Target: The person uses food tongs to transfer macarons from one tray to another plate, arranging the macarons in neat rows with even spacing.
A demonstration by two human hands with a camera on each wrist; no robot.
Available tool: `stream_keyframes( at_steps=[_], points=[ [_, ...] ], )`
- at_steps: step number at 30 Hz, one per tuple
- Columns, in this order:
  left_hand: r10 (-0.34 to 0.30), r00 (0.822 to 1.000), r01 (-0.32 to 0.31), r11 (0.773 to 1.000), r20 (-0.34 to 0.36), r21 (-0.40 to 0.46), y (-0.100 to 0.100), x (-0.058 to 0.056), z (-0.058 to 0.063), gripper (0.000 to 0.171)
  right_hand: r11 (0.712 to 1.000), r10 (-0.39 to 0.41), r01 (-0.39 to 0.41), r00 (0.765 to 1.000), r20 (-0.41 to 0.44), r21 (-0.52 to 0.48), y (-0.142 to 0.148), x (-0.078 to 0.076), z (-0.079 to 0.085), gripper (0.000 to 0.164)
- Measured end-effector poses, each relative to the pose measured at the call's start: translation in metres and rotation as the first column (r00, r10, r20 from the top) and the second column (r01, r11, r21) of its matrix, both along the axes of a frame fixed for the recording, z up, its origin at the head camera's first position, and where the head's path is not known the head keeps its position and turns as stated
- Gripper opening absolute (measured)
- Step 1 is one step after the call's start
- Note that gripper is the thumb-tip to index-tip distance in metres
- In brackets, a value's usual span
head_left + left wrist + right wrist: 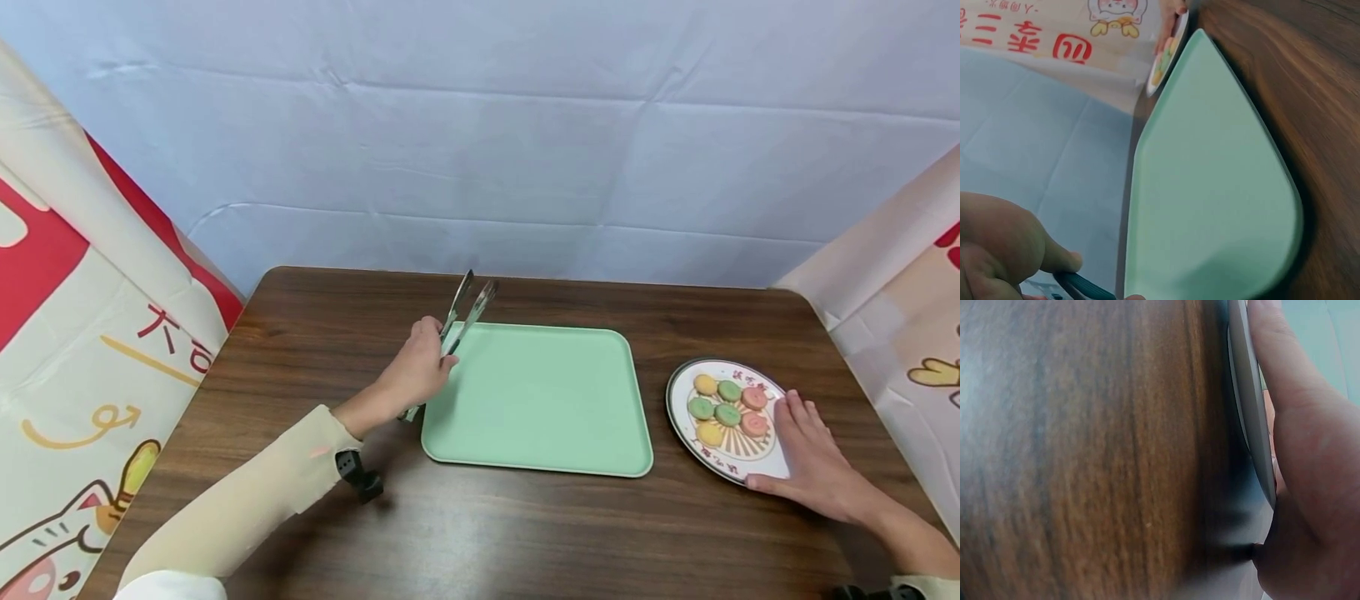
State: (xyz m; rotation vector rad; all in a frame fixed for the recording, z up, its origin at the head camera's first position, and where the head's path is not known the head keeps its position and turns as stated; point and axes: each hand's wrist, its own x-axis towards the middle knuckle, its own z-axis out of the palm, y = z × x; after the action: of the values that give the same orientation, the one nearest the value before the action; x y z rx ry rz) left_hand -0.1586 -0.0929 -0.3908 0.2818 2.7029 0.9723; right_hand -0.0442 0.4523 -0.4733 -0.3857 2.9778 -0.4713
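Note:
My left hand (420,367) grips a pair of metal tongs (472,315) by their dark handle sections, over the left edge of a mint-green tray (536,400). The tongs' two arms stand apart and point toward the back of the table. In the left wrist view, part of a dark handle (1088,286) shows beside the fingers. At the right, my right hand (813,462) lies against the near right rim of a round white plate (776,467), thumb along the rim and fingers stretched out. Several yellow, green and pink macarons (727,414) sit on the plate.
The dark wooden table (480,533) carries the tray in the middle and the plate to its right. A pale blue cloth (480,167) hangs behind the table. Printed cloths (97,333) with cartoon figures hang at both sides.

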Motion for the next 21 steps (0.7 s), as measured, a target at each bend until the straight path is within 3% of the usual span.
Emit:
stream_keyframes(
  at_steps=[21],
  points=[
    [0.120, 0.991, -0.114, 0.989, 0.066, -0.093, -0.071, 0.003, -0.022, 0.054, 1.000, 0.004, -0.004, 1.000, 0.003, 0.000, 0.002, -0.001, -0.002, 0.126]
  ],
)
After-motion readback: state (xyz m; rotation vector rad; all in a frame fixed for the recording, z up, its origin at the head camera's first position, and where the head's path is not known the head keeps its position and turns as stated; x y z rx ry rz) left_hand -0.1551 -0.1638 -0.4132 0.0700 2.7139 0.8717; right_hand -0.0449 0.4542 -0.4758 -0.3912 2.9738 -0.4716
